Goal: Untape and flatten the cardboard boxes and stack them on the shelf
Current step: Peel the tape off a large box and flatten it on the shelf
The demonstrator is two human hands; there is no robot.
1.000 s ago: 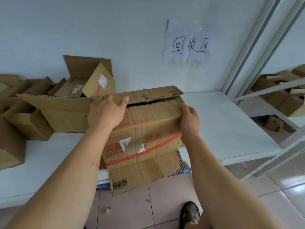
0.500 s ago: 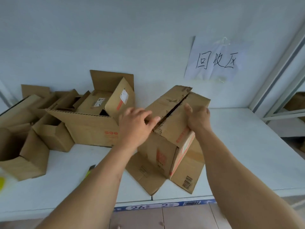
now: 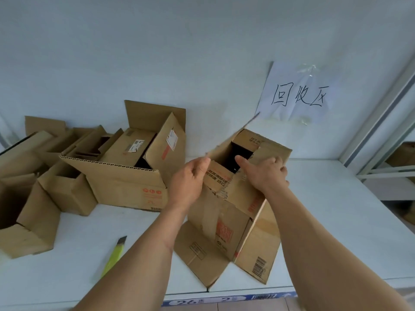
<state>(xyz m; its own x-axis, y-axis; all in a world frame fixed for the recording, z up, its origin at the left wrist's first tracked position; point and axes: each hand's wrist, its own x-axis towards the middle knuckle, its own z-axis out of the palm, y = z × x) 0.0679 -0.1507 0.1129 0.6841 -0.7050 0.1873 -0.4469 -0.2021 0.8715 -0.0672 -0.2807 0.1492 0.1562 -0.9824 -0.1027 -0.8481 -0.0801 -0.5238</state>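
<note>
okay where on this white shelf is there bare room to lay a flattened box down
The widest bare patch of the white shelf lies right of the box being opened, running to the grey upright. A smaller bare strip lies along the front edge around the yellow utility knife. The left half is crowded with open boxes.

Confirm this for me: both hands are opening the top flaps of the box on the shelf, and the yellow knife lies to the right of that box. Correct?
Not quite. The head view shows the yellow knife lying on the shelf to the left of the box, beside the left forearm. The rest holds: the left hand and right hand are both at the box's top flaps.
</note>
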